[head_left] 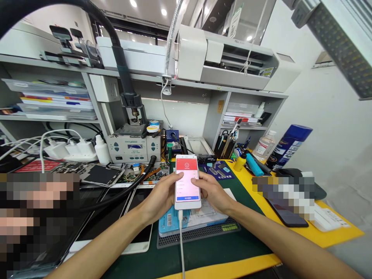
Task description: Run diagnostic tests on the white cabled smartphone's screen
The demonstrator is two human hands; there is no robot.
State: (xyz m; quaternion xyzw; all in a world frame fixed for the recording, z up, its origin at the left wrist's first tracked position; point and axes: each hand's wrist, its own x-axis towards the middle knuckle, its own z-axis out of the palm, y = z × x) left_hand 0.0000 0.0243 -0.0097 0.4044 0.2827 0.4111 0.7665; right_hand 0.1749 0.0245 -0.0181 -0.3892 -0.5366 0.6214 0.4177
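Note:
A white smartphone [187,181] with a lit red and white screen is held upright above the bench in both my hands. My left hand [162,197] grips its left edge, thumb resting on the screen. My right hand [213,193] wraps the right edge, thumb also on the glass. A white cable [181,244] hangs from the phone's bottom port toward me. Beneath the phone lie a blue box [171,224] and a dark ridged mat [200,233] on the green work surface [221,248].
A grey soldering station [133,146] stands behind, with a black hose arching over it. Opened phones and boards [101,174] lie at left. A blue spray can [289,145], a clear bottle [264,146], a tool cup [225,145] and a dark phone [287,217] sit at right.

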